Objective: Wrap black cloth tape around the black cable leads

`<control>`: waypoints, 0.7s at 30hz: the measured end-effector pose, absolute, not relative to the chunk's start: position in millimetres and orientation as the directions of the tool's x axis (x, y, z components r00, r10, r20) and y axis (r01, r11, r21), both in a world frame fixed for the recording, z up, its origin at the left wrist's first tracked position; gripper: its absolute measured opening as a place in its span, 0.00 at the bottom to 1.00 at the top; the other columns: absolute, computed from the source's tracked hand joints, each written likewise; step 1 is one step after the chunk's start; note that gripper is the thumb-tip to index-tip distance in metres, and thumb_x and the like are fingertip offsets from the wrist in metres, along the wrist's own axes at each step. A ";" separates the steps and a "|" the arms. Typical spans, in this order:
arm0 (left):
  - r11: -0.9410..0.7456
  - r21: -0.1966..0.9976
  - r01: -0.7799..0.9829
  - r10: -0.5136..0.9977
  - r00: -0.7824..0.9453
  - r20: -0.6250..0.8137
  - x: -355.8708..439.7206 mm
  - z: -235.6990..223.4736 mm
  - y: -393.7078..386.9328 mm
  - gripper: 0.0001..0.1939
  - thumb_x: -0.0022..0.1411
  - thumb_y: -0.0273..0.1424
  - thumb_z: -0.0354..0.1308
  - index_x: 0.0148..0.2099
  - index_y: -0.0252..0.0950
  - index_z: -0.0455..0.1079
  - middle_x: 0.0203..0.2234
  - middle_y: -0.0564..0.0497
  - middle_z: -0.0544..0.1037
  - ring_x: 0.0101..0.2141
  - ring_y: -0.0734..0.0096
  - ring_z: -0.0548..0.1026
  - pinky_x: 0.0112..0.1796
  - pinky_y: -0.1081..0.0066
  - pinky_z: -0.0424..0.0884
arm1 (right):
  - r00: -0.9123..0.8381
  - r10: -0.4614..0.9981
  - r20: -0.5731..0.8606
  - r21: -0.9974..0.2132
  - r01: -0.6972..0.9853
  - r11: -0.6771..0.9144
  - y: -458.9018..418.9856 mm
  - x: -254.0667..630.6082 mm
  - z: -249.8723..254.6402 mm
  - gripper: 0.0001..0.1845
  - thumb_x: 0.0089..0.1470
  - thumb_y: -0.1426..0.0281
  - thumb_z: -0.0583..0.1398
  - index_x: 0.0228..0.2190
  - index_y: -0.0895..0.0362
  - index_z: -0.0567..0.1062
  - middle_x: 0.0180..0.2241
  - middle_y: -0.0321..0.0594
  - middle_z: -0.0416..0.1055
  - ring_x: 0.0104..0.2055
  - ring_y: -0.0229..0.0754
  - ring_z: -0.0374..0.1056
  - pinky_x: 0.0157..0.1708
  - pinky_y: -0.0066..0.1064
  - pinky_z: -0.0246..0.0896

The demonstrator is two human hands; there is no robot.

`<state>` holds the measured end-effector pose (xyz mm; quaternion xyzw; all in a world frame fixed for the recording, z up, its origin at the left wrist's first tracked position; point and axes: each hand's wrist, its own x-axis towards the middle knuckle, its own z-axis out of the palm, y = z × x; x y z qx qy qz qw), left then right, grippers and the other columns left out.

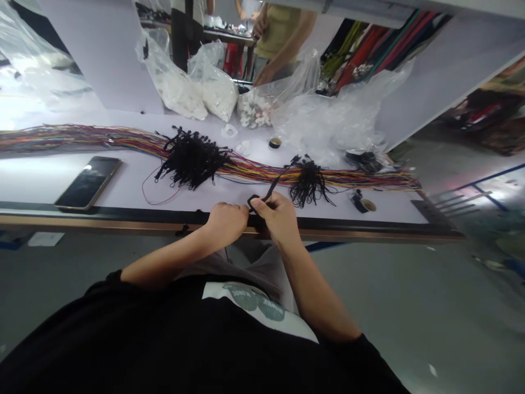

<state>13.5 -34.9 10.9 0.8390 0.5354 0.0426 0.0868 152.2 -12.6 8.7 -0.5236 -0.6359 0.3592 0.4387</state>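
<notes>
At the front edge of the table, my right hand is closed, thumb on top, around a black cable. From this grip the cable runs up and right toward the wires, and its other end bends into a small loop at my thumb. My left hand is curled shut right beside it, fingertips against the looped end; its fingers are partly hidden. Behind my hands lies a long bundle of coloured wires. A big pile of black looped cables and a smaller black bunch rest on it.
A phone lies at left. One tape roll sits behind the wires, another at right. Plastic bags of white parts line the back. Beyond the opening, a person in a yellowish top stands.
</notes>
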 end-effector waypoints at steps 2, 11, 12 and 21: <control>-0.411 0.304 0.859 0.895 0.444 -0.046 4.3 12.4 -33.1 0.16 0.59 0.27 0.47 0.47 0.30 0.69 0.34 0.40 0.79 0.34 0.60 0.77 0.34 0.67 0.69 | -0.041 0.984 0.172 -0.909 0.379 0.175 -15.4 153.1 10.7 0.16 0.42 0.58 0.63 0.17 0.55 0.67 0.22 0.33 0.70 0.27 0.36 0.64 0.30 0.30 0.56; -0.399 0.727 0.559 0.912 0.325 0.251 4.4 38.4 -20.8 0.08 0.56 0.33 0.54 0.34 0.34 0.70 0.27 0.52 0.75 0.28 0.73 0.70 0.29 0.74 0.64 | -0.145 0.938 0.314 -0.630 0.707 0.321 -21.9 149.0 19.0 0.17 0.46 0.62 0.61 0.14 0.55 0.64 0.18 0.34 0.65 0.24 0.38 0.58 0.26 0.30 0.47; -0.398 0.722 0.566 0.914 0.311 0.260 6.9 38.8 -20.7 0.08 0.55 0.33 0.54 0.30 0.34 0.69 0.24 0.53 0.74 0.27 0.74 0.69 0.28 0.75 0.62 | -0.150 0.935 0.320 -0.592 0.739 0.321 -22.0 148.1 19.8 0.17 0.46 0.61 0.61 0.14 0.55 0.65 0.18 0.35 0.66 0.24 0.39 0.59 0.27 0.31 0.48; -0.151 0.833 0.533 0.983 -0.006 0.182 -31.1 40.5 12.5 0.07 0.55 0.30 0.53 0.27 0.34 0.66 0.16 0.55 0.72 0.20 0.76 0.69 0.25 0.76 0.63 | 0.004 0.941 0.340 -0.803 0.522 0.288 -19.4 179.0 6.9 0.11 0.49 0.60 0.59 0.27 0.54 0.76 0.31 0.38 0.77 0.34 0.42 0.69 0.38 0.34 0.60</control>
